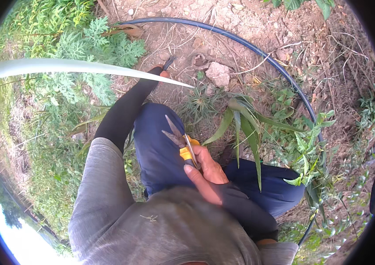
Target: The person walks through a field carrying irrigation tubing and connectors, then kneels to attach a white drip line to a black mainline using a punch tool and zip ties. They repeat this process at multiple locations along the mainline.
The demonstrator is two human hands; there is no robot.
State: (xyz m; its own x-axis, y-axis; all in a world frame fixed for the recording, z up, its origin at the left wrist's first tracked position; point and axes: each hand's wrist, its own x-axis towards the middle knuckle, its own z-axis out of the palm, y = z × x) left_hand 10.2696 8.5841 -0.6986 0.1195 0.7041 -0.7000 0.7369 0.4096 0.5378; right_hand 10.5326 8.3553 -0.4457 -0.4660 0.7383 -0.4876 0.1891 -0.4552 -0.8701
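My right hand (207,165) grips a pair of garden shears (186,149) with yellow and dark handles. The two pointed blades are spread apart and aim up and to the left, over my left knee. Stretched far forward to the ground, my left hand (165,73) is closed around something, with thin dark strands showing beyond the fingers. A pale, blurred strip (86,66) crosses in front of that wrist and hides part of the hand. Near both hands grows a spiky tuft of grass (203,104). Long drooping green leaves (249,121) stand just beyond the shears.
A black hose (240,39) curves across the dirt ahead and down the right side. A clod of earth (218,74) lies inside its arc. Feathery weeds (103,48) fill the left, and leafy plants (306,150) stand at the right beside my bent leg (262,185).
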